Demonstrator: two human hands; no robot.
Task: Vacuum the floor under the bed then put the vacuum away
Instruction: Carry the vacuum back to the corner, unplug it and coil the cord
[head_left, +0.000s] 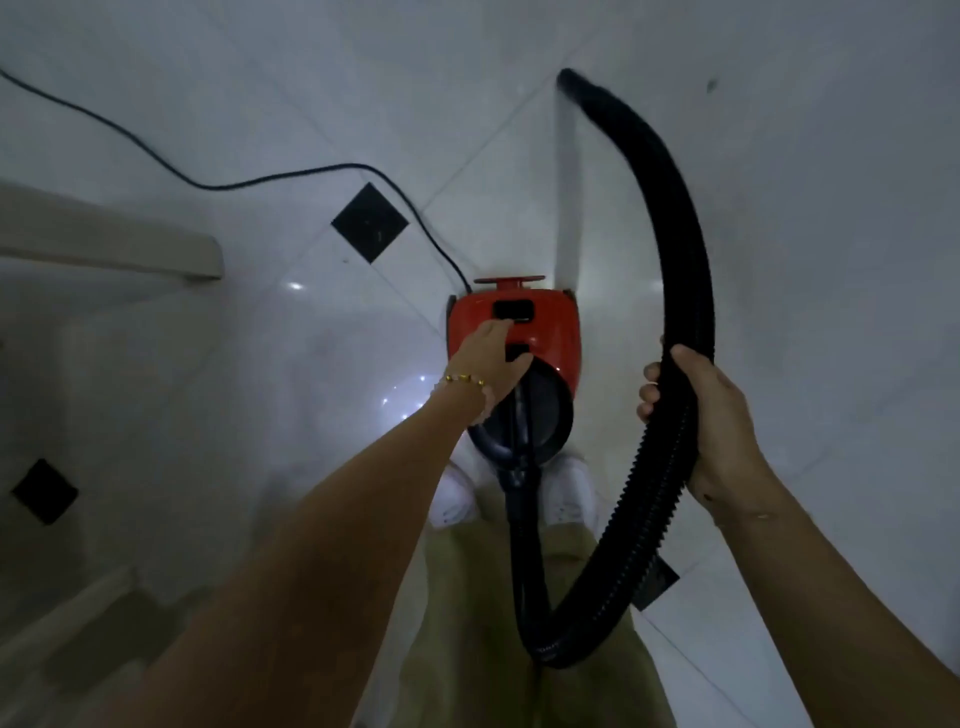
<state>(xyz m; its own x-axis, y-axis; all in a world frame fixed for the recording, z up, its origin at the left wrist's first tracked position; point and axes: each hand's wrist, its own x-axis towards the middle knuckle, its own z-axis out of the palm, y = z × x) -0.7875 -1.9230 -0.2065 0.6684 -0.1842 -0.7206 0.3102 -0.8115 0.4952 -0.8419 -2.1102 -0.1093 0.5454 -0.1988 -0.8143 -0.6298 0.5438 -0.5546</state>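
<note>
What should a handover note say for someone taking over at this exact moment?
Left hand: grips the handle on top of the red vacuum.
Right hand: holds the black hose, looped up; its free end is blurred.
Power cord: trails across the tiled floor, out of frame.
Done: vacuuming cannot be confirmed here.
Left: gather cord, put vacuum away.

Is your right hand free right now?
No, the right hand grips the black hose partway along its length, while the left hand holds the red vacuum.
</note>
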